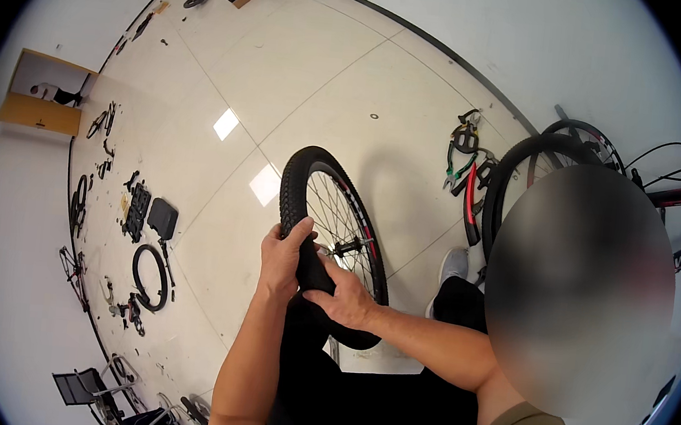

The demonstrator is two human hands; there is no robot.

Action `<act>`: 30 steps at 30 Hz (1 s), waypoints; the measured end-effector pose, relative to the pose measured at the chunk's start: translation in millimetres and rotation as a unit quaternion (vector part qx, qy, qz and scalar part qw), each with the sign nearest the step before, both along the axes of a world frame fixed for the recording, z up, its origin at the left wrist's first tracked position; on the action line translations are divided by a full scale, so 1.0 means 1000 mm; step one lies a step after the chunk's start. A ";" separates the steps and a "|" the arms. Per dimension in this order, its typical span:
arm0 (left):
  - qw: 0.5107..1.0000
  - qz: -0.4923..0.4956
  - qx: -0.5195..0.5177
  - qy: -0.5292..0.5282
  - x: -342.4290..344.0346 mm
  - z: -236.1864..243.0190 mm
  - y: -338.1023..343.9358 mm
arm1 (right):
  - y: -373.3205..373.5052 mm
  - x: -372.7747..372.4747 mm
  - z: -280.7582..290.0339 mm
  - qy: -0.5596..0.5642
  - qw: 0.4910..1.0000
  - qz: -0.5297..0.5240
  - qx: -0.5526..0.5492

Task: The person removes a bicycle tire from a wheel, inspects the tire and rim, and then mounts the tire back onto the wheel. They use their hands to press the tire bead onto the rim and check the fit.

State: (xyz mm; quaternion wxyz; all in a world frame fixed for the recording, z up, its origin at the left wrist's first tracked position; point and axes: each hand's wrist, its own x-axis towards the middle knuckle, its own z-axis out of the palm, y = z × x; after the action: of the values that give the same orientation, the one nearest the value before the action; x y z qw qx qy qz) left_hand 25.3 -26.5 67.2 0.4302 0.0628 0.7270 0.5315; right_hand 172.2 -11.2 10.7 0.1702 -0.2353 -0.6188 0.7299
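Note:
A bicycle wheel (298,177) with a black knobbly tyre stands upright in front of my legs. Its spokes, a dark hub (348,248) and a rim with red and white marks show on the right side. My left hand (280,261) is closed on the tyre's near left part, thumb on top of the tread. Lower down, my right hand (346,297) wraps round the tyre from the right, its thumb against the tread and the fingers partly hidden by the tyre. Whether the tyre is fully seated on the rim where I grip it cannot be made out.
Pliers (450,159), black pedals and a red-black curved part (471,204) lie on the right floor. Beyond stands another wheel (518,160), beside a blurred oval. A loose tyre (136,275), a tool case (137,211) and a chair (78,388) are at left.

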 end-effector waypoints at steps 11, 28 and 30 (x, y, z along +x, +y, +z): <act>0.997 0.040 0.024 0.056 0.013 -0.032 -0.025 | -0.018 -0.005 -0.017 -0.169 0.979 0.082 0.076; 0.999 0.011 0.026 0.016 0.099 -0.036 -0.096 | 0.035 -0.024 -0.012 0.014 0.947 -0.088 -0.307; 0.997 0.042 0.066 -0.010 0.090 -0.028 -0.100 | 0.033 -0.025 -0.015 0.034 0.946 -0.078 -0.312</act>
State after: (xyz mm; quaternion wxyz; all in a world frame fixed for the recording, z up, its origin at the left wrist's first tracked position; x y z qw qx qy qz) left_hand 115.7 -126.6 39.6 0.4098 0.0553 0.6876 0.5969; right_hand 146.8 22.0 -4.6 0.1654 -0.2995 -0.3334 0.8785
